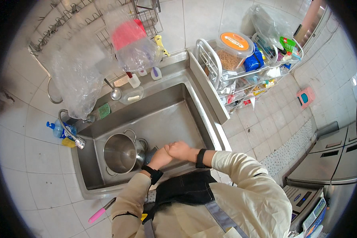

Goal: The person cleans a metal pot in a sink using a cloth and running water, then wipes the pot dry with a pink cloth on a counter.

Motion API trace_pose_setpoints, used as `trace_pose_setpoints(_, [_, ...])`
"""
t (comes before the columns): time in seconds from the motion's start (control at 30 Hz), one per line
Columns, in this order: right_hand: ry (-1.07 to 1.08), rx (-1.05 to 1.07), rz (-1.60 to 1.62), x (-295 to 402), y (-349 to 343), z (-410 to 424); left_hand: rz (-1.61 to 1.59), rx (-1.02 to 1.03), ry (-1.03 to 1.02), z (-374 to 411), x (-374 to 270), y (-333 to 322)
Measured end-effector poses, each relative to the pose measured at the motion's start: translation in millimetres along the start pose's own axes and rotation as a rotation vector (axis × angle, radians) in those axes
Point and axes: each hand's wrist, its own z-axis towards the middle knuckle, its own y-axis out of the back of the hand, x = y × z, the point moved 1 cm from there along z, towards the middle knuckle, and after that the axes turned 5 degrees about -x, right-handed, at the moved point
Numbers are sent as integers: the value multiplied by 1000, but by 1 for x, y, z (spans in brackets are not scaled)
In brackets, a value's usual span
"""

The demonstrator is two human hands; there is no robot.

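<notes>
My left hand point(160, 156) and my right hand point(180, 149) touch each other above the near side of a stainless steel sink point(166, 125). Their fingers are folded together, and no object shows between them; whether something small is inside cannot be seen. A two-handled steel pot point(120, 153) stands in the sink, left of my hands, with its inside facing up. Part of a greyish object point(150, 155) shows behind my left hand, beside the pot. The curved faucet point(80, 142) ends over the sink's left edge.
A ladle point(116, 93), a green scouring pad point(104, 111) and spatulas point(134, 81) lie along the back ledge. At left stands a blue pump bottle point(59, 130). A white wire rack point(218, 68) holds a tub and packets at right. A pink-handled tool point(97, 215) lies at lower left.
</notes>
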Motion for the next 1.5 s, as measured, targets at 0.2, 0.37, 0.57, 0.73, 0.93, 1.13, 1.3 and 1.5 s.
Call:
trace_pose_setpoints(0.2, [-333,289,288,12,-6,7,369,-80,-28,-3,10,-2])
trace_pose_setpoints(0.37, [-61,118,617,-7,-27,-8,419,-358,-289,-7,27,-28])
trace_pose_setpoints(0.57, [-157,110,756,2,-12,-5,-171,-382,225,-67,24,-9])
trace_pose_setpoints(0.73, [116,178,878,80,24,36,-732,-646,218,-159,41,-31])
trace_pose_setpoints(0.93, [650,445,773,206,31,43,-352,-1285,517,-298,20,-76])
trace_pose_setpoints(1.13, [1181,706,966,328,15,-43,-531,-1688,1032,-404,-61,-182])
trace_pose_setpoints(1.3, [1170,1352,1063,401,3,-158,-734,-1950,1197,-464,-144,-299])
trace_pose_setpoints(1.5, [1167,1887,937,452,-1,-299,-686,-2455,986,-511,-226,-360])
